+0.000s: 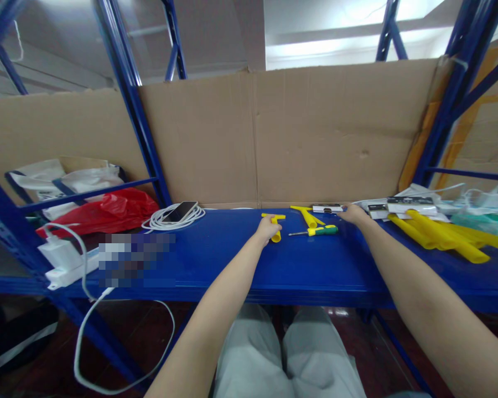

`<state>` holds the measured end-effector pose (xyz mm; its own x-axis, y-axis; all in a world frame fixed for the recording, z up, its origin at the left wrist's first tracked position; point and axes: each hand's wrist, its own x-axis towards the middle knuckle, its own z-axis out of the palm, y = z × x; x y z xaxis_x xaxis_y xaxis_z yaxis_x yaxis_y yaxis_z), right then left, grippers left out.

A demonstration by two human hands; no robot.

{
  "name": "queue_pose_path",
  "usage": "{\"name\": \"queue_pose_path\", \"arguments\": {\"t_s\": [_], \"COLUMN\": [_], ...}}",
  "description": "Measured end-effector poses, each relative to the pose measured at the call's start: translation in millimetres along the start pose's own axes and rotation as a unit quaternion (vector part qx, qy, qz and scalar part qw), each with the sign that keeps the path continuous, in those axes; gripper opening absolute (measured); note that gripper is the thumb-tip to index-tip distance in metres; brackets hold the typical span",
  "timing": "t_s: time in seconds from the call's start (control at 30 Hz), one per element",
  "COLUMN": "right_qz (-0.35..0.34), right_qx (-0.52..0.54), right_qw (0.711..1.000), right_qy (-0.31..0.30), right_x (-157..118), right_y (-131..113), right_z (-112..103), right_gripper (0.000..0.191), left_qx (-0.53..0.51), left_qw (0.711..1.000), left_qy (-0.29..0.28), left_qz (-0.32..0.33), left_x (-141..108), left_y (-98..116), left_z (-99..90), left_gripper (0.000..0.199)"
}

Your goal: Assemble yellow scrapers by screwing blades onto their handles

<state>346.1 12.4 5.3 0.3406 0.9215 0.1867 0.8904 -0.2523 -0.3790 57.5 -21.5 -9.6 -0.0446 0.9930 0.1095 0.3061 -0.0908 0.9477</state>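
My left hand (268,228) is closed around a yellow T-shaped plastic piece (276,236), holding it just above or on the blue shelf (224,254); I cannot tell which. Farther right, my right hand (356,214) has its fingers bent at the right end of a small white-and-black box (327,209), and they seem to grip it. Between the hands lies a screwdriver (322,230) with a green and yellow handle, its tip pointing left. Just behind the screwdriver, another yellow T-shaped piece (309,217) rests on the shelf.
Several yellow pieces (444,235) lie at the right beside white-and-black boxes (413,205). At the left are a phone (181,211) on a coiled white cable (155,221), a red plastic bag (116,210) and a power strip (68,273). Cardboard (315,132) lines the back between blue posts.
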Motion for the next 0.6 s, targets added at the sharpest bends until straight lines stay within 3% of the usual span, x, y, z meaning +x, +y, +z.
{"name": "queue_pose_path", "arguments": {"t_s": [0.2, 0.6], "right_qz": [-0.020, 0.004], "right_qx": [-0.057, -0.078], "right_qw": [0.998, 0.996], "right_qy": [-0.024, -0.048], "right_x": [3, 6], "right_y": [-18, -17], "right_z": [7, 16], "right_gripper": [0.044, 0.044], "left_qx": [0.029, 0.034], "left_qw": [0.999, 0.999], "left_qy": [0.007, 0.014], "left_qz": [0.013, 0.018], "left_x": [4, 2], "left_y": [-4, 1], "left_z": [1.9, 2.6], "left_gripper": [0.055, 0.051]}}
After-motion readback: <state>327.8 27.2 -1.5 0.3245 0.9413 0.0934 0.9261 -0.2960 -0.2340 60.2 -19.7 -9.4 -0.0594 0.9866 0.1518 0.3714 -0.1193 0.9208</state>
